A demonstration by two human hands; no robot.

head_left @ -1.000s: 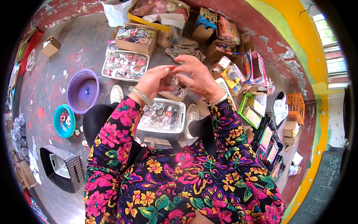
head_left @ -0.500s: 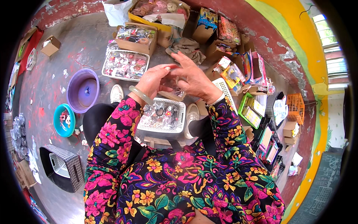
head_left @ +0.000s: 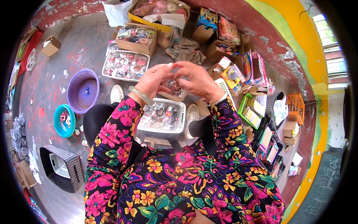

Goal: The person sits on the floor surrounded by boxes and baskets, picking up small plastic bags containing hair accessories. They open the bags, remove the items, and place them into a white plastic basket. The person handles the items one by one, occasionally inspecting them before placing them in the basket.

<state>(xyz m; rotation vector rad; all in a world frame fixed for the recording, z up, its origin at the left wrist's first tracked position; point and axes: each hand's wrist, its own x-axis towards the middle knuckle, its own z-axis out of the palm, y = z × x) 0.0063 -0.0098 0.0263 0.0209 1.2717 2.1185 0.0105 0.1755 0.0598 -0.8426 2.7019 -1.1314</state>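
My left hand [head_left: 152,80], with a pale bangle [head_left: 140,95] at its wrist, is raised in front of me with thumb and fingers pinched together. My right hand [head_left: 199,80] meets it at the fingertips, its fingers bent inward. Whatever is between the fingertips is too small or hidden to name. Below the hands, between my shoes, stands a white plastic basket [head_left: 180,125] full of small clear-wrapped trinkets [head_left: 161,115]. Just beyond it, partly behind my hands, sits a small carton [head_left: 174,98] holding reddish and dark pieces.
Another white basket [head_left: 126,79] of wrapped pieces stands farther off, before an open carton [head_left: 138,48]. On the left are a purple tub [head_left: 97,84], a teal basin [head_left: 56,121] and a checked box [head_left: 72,168]. A green tray [head_left: 244,100] and an orange crate [head_left: 295,108] stand on the right.
My right hand's outstretched fingers have bent and come down to the left hand's fingertips. The left hand has barely moved. More of the small carton shows between the hands.
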